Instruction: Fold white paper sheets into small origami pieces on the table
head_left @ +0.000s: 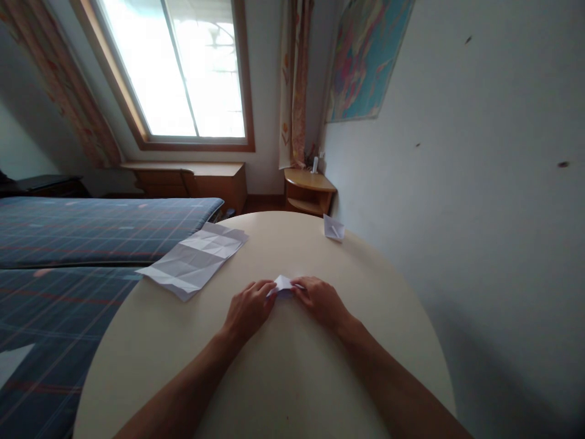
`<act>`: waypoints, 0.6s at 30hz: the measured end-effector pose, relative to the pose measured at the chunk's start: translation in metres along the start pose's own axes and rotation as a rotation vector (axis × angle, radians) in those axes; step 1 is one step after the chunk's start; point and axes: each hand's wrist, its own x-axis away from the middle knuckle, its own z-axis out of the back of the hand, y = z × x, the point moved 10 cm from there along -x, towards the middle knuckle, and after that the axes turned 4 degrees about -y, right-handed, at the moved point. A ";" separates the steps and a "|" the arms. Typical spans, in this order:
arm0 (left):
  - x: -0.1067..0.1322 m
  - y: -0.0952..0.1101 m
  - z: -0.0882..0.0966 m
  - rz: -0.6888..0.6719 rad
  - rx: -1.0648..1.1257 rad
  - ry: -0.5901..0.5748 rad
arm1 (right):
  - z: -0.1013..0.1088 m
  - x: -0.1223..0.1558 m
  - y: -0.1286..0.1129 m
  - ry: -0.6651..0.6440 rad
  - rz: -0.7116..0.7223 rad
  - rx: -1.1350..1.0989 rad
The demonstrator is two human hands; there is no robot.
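Folding by hand appears to be the step in progress: the left hand [249, 310] and the right hand [322, 299] meet over a small folded paper [283, 283] above the middle of a round table [287, 378]; the paper serves as the centre of the clock, with 12 pointing away from the person. The left hand comes in from 8 o'clock and pinches the paper's 9 o'clock end; the right hand comes in from 4 o'clock and pinches its 3 o'clock end; both grips are thus closed on the same piece, which lies between the two sets of fingertips, its pale peak exposed towards 12. Whether its underside rests on the tabletop or sits just above it cannot be told; the creases within the grip are too small to read. As a judgement, the next move calls for an even hold at both ends, so that the edges stay aligned while a thumb presses the crease flat; a slip at one end could skew the fold. Creased sheets [201, 253] lie towards 10 o'clock, near the table's edge; a second folded piece [334, 229] stands well apart, towards 1 o'clock.
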 end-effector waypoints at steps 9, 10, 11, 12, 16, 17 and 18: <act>0.000 -0.007 0.000 0.112 0.059 -0.019 | 0.005 0.001 -0.002 0.103 0.017 -0.229; 0.001 -0.009 0.000 0.131 0.071 -0.019 | 0.005 0.001 -0.002 0.116 0.015 -0.253; 0.001 -0.012 0.000 0.152 0.089 -0.018 | 0.004 0.001 -0.003 0.132 0.016 -0.276; 0.001 -0.014 0.000 0.174 0.114 -0.014 | 0.005 0.002 -0.004 0.153 0.022 -0.297; 0.002 -0.023 -0.001 0.250 0.289 0.032 | 0.013 0.006 -0.013 0.247 0.085 -0.304; 0.003 -0.025 -0.001 0.265 0.349 0.054 | 0.016 0.008 -0.016 0.269 0.110 -0.293; 0.003 -0.026 0.000 0.272 0.412 0.078 | 0.018 0.009 -0.020 0.286 0.143 -0.285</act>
